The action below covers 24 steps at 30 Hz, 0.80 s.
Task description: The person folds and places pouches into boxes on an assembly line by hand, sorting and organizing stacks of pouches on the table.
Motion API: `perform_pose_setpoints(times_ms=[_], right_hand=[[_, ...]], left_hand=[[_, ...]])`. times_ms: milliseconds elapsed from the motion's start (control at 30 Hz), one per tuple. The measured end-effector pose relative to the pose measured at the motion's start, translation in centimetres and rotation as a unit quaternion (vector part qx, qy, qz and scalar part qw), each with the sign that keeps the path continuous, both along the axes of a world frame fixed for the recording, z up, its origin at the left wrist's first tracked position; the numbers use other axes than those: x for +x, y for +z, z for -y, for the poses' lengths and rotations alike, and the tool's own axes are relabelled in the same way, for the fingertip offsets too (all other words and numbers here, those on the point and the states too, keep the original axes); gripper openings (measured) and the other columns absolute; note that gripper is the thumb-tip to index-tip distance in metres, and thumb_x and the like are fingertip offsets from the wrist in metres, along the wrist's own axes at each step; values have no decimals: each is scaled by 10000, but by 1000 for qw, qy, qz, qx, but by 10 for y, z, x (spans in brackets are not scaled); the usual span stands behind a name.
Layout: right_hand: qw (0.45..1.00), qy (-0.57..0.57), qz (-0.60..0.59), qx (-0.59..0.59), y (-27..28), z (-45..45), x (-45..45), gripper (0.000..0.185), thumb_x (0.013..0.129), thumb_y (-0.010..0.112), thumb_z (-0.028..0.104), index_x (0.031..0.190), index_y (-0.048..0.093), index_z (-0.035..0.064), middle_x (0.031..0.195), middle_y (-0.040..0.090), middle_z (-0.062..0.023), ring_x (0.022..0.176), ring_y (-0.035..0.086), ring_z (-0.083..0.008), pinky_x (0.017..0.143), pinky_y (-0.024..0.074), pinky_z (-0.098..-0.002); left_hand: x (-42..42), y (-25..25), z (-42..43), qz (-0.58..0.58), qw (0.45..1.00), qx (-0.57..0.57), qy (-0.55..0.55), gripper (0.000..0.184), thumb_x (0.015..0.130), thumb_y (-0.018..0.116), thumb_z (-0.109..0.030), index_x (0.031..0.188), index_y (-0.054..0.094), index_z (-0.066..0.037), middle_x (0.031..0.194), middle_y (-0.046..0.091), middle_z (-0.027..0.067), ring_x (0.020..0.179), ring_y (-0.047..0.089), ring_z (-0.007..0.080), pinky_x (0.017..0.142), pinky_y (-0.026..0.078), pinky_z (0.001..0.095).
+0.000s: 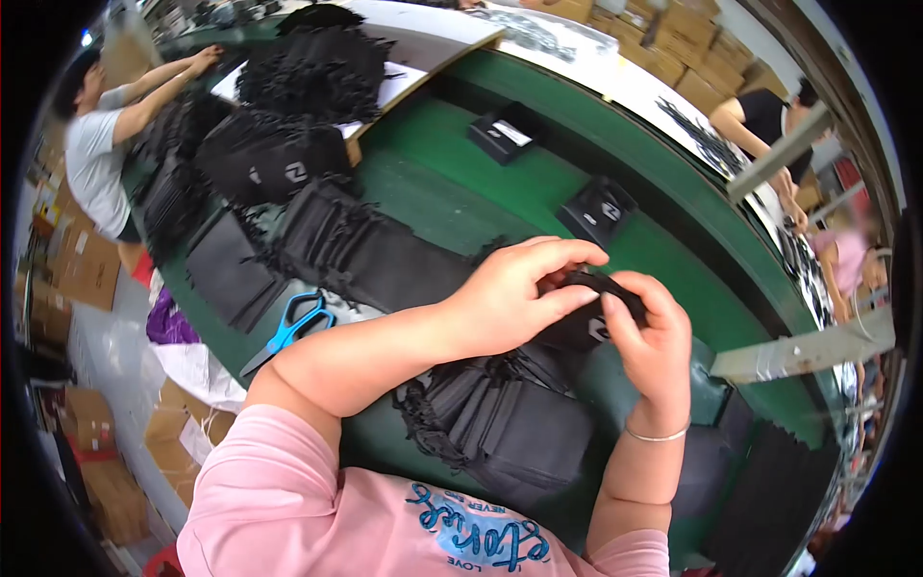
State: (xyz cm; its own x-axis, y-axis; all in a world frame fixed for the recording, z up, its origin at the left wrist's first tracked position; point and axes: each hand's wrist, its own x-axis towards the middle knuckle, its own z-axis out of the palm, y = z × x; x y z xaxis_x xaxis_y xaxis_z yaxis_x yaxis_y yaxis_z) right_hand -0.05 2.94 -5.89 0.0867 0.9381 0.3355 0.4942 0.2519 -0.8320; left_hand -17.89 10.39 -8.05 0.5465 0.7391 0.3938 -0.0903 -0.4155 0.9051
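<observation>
Both hands meet over the green table, pinching the upper edge of a black pouch (585, 327) with a white logo. My left hand (538, 288) closes thumb and fingers on the edge from the left. On the right, my right hand (649, 327) grips the same edge between thumb and fingers; a thin bracelet circles that wrist. The pouch hangs partly hidden behind the hands. Below them lies a fanned pile of black pouches (538, 433). Another row of black pouches (385, 260) lies behind my left forearm. Blue-handled scissors (288, 332) rest beside that forearm.
Two black boxes, one at the back (505, 133) and one nearer (598, 207), sit on the green table (423, 154). Large black stacks (312, 72) stand at upper left. A co-worker (96, 144) is at the left; others are beyond the metal frame (808, 351) at right.
</observation>
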Motion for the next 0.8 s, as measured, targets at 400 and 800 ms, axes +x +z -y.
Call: perform_pose_setpoints(times_ms=[400,800], right_hand=[[983,-64,-167,-33,7,-7,-20,221,793,682,-26,1010,651,1,820,656,-58,655,585,-119,581,452,-209],[990,-37,-47,-130,-4,-25,10,248,801,693,52,1042,649,11,794,640,-47,633,564,-105,578,455,-219]], left_hand=[[-1,-5,-7,67,996,-62,-4,186,873,666,-23,1057,684,0,970,624,45,735,525,97,672,432,201],[6,8,-22,21,1000,14,16,243,849,676,-15,1091,663,7,893,683,61,745,597,118,667,480,221]])
